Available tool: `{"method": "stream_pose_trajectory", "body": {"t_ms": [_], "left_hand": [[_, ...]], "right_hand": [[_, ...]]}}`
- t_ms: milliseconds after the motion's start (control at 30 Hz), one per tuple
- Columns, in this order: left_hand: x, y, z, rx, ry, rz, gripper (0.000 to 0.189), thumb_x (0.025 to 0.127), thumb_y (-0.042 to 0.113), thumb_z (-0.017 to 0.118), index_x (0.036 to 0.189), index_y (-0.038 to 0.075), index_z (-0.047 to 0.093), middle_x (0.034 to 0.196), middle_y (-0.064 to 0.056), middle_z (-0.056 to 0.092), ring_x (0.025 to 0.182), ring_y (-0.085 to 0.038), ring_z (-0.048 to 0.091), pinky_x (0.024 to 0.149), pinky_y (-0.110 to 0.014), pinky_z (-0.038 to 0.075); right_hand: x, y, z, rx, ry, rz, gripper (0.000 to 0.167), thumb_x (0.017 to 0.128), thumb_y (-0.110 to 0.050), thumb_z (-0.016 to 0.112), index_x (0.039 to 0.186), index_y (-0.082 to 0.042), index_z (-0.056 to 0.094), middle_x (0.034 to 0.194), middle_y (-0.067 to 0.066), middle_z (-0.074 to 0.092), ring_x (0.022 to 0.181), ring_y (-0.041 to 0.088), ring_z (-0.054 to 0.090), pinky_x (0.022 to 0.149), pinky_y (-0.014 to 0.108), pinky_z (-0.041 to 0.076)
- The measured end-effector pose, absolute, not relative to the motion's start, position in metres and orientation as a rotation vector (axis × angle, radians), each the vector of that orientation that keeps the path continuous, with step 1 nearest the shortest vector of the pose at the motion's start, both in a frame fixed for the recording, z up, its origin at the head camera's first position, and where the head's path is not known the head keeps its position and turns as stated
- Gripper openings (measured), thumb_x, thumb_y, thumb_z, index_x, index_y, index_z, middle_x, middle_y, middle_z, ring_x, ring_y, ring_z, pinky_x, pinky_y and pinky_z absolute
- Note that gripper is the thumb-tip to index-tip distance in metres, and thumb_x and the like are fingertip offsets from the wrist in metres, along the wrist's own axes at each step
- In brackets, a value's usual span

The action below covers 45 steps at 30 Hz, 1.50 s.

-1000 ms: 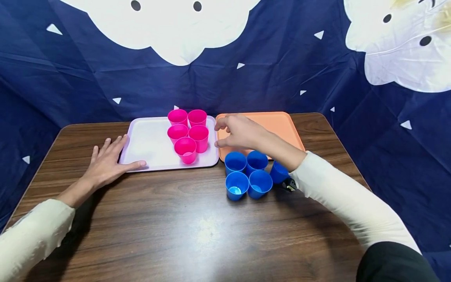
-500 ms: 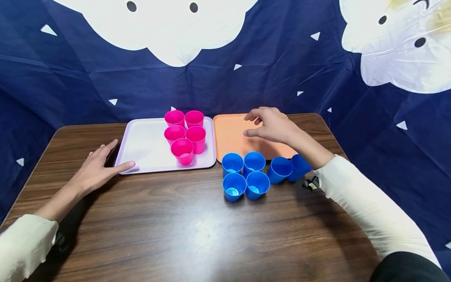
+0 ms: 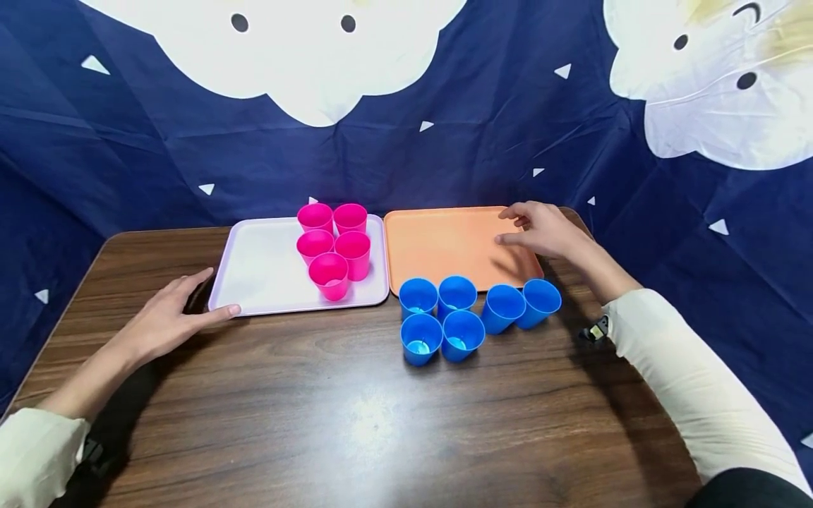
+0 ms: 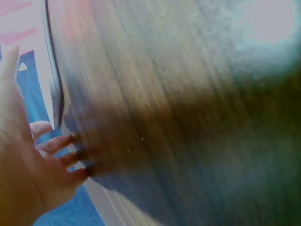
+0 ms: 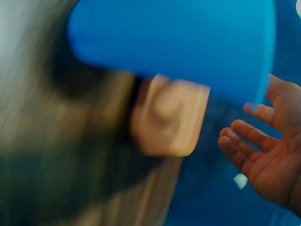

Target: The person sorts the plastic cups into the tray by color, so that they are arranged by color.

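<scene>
My left hand (image 3: 166, 321) hovers by the near left corner of the white-lavender tray (image 3: 257, 271), fingers spread and thumb tip close to its rim. Several pink cups (image 3: 328, 276) stand upright on the right part of that tray. Over the right end of the orange tray (image 3: 438, 243), my right hand (image 3: 543, 227) is raised with loosely bent fingers and holds nothing. Several blue cups (image 3: 463, 337) stand on the table along the orange tray's near edge. In the right wrist view a blurred blue cup (image 5: 178, 42) fills the top, apart from the hand (image 5: 277, 150).
The wooden table (image 3: 286, 423) stretches towards the person, with a bright glare in its middle. Behind it and at the sides hangs a dark blue cloth (image 3: 356, 159) with white cloud and triangle prints. The two trays lie side by side.
My right hand has moved right across the orange tray, from beside the pink cups to its right end, uncovering more blue cups. My left hand has drawn back slightly left and nearer.
</scene>
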<state>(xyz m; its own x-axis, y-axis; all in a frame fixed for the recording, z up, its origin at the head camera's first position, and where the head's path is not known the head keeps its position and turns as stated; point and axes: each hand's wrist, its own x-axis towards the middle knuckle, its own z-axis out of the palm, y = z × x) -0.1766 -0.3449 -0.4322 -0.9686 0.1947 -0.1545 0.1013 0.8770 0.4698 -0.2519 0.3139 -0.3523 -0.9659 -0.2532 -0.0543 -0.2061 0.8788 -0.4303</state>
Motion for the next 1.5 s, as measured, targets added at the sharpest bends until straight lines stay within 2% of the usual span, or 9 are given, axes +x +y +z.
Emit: {"method": "stream_pose_trajectory", "body": {"t_ms": [100,333,533,700,833,1033,1167,1267,1500], "left_hand": [[-0.172,-0.344,-0.432,0.218,2.859,0.688,0.113,0.102,0.067,0.073,0.177,-0.001,0.025,0.174,-0.046,0.030,0.159,-0.070,0.030,0.119,-0.086,0.031],[-0.160,-0.339,-0.428,0.185,2.922,0.690,0.103,0.100,0.068,0.076,0.172,0.002,0.042,0.169,-0.043,0.041,0.154,-0.068,0.039,0.115,-0.084,0.036],[-0.149,-0.330,-0.423,0.218,3.014,0.776,0.082,0.100,0.061,0.080,0.158,0.007,0.060,0.161,-0.034,0.058,0.148,-0.059,0.054,0.111,-0.076,0.043],[-0.139,-0.319,-0.421,0.245,3.077,0.789,0.073,0.098,0.058,0.083,0.150,0.009,0.067,0.152,-0.031,0.067,0.137,-0.056,0.064,0.104,-0.073,0.048],[-0.132,-0.311,-0.417,0.263,3.099,0.810,0.069,0.097,0.056,0.085,0.147,0.010,0.070,0.150,-0.029,0.070,0.131,-0.053,0.070,0.100,-0.071,0.051],[-0.120,-0.303,-0.410,0.290,3.128,0.847,0.064,0.096,0.053,0.088,0.145,0.013,0.073,0.149,-0.029,0.070,0.133,-0.053,0.068,0.100,-0.068,0.050],[-0.114,-0.299,-0.404,0.316,3.159,0.875,0.060,0.094,0.050,0.091,0.142,0.018,0.075,0.141,-0.021,0.076,0.126,-0.044,0.071,0.095,-0.041,0.048],[-0.110,-0.291,-0.401,0.377,3.183,0.896,0.059,0.091,0.046,0.094,0.142,0.021,0.077,0.132,-0.016,0.080,0.119,-0.038,0.071,0.089,-0.029,0.042],[-0.100,-0.252,-0.387,0.565,3.165,0.901,0.059,0.088,0.044,0.097,0.139,0.022,0.078,0.123,-0.006,0.084,0.120,-0.035,0.075,0.098,-0.044,0.048]], "right_hand": [[-0.254,0.332,-0.365,-0.339,2.935,-0.654,0.063,0.103,-0.037,0.084,0.154,-0.005,0.065,0.147,0.026,0.068,0.130,0.043,0.065,0.111,0.061,0.054],[-0.257,0.366,-0.398,-0.334,2.920,-0.712,0.076,0.105,-0.045,0.081,0.165,-0.006,0.055,0.171,0.023,0.053,0.162,0.046,0.045,0.133,0.068,0.036],[-0.253,0.383,-0.426,-0.232,2.879,-0.680,0.095,0.107,-0.063,0.068,0.178,-0.012,0.033,0.186,0.028,0.022,0.174,0.055,0.016,0.135,0.082,0.019],[-0.248,0.391,-0.442,-0.239,2.840,-0.651,0.100,0.106,-0.067,0.064,0.183,-0.021,0.018,0.190,0.025,0.004,0.175,0.057,-0.005,0.131,0.089,0.003],[-0.247,0.395,-0.449,-0.269,2.845,-0.597,0.104,0.106,-0.066,0.064,0.184,-0.023,0.011,0.191,0.022,0.004,0.176,0.054,-0.008,0.132,0.089,-0.001],[-0.248,0.397,-0.453,-0.326,2.851,-0.535,0.106,0.106,-0.065,0.065,0.184,-0.022,0.007,0.191,0.022,0.005,0.176,0.053,-0.009,0.137,0.080,-0.004],[-0.249,0.396,-0.458,-0.338,2.861,-0.459,0.109,0.105,-0.067,0.065,0.184,-0.022,0.006,0.191,0.023,0.003,0.176,0.053,-0.009,0.138,0.078,-0.005],[-0.247,0.396,-0.458,-0.351,2.859,-0.416,0.110,0.104,-0.068,0.065,0.184,-0.021,0.006,0.190,0.024,0.002,0.176,0.054,-0.009,0.138,0.078,-0.005],[-0.246,0.403,-0.455,-0.428,2.834,-0.389,0.110,0.105,-0.063,0.066,0.184,-0.022,0.003,0.190,0.025,0.000,0.175,0.055,-0.009,0.138,0.078,-0.004]]}}
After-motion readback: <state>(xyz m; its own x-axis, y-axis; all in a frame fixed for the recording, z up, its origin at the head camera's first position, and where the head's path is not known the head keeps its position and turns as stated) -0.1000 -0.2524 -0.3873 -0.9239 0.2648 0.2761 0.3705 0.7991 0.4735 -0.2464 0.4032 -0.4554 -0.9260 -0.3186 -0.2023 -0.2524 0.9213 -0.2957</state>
